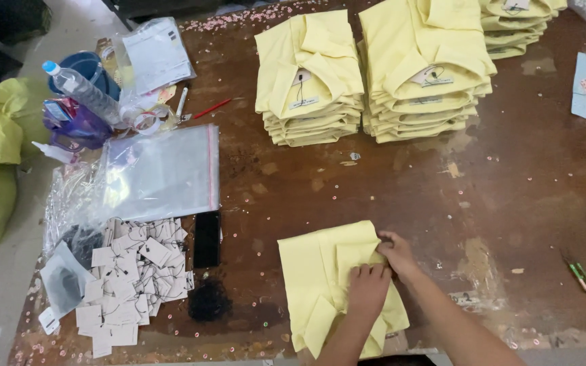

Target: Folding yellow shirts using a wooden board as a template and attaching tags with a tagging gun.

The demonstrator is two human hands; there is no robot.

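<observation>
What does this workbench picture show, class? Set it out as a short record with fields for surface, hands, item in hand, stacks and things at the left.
surface: worn brown table
left hand: pressing on the folded yellow shirt
right hand: pinching that shirt's upper edge
stacks: two piles of folded yellow shirts, tagged; a third partly in view
left side: heap of paper tags, clear zip bag, water bottle, black phone
</observation>
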